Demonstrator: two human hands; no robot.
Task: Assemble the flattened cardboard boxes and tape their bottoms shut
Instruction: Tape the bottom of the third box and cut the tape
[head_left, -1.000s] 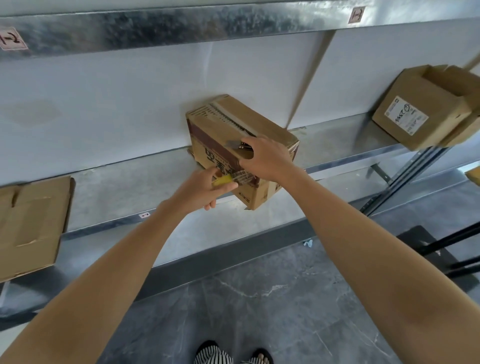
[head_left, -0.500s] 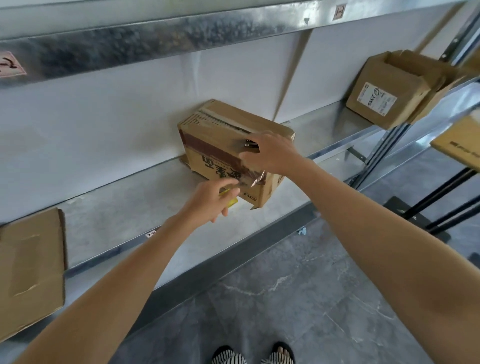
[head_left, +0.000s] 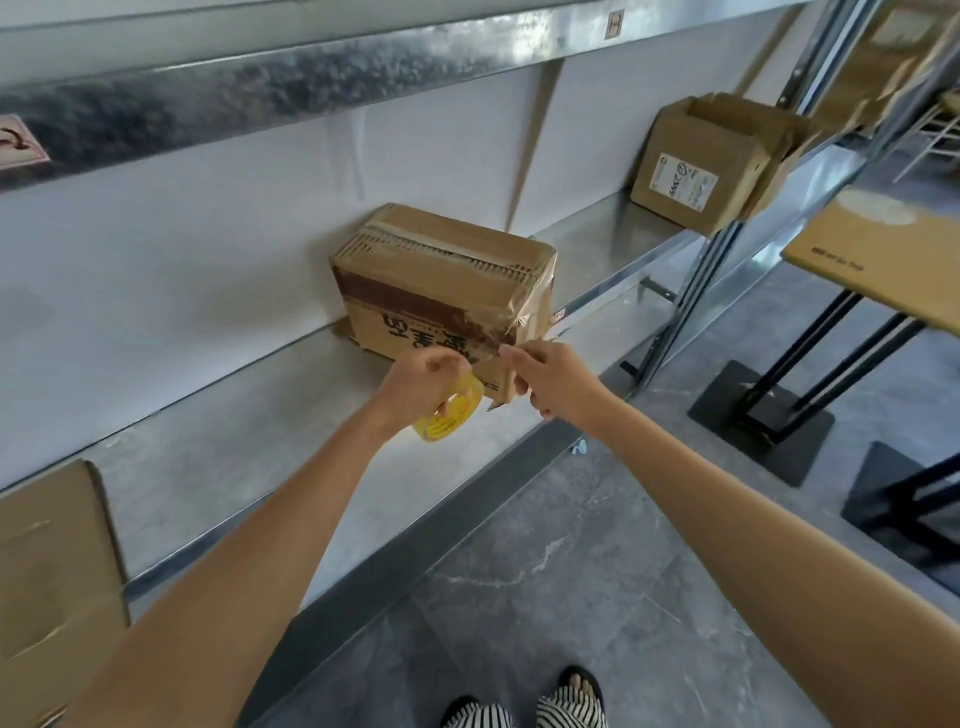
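The printed cardboard box (head_left: 441, 291) at twelve o'clock on the metal shelf (head_left: 234, 441) looks nearly taped, with the left hand (head_left: 421, 384) gripping the yellow tape roll (head_left: 452, 410) and the right hand (head_left: 556, 379) pinching the tape strip (head_left: 519, 322) at its corner, while a flattened box (head_left: 47, 571) at eight o'clock lies unassembled.

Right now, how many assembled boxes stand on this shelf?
2: the taped box in the middle of the shelf; an open box at its right end. More may be offscreen.
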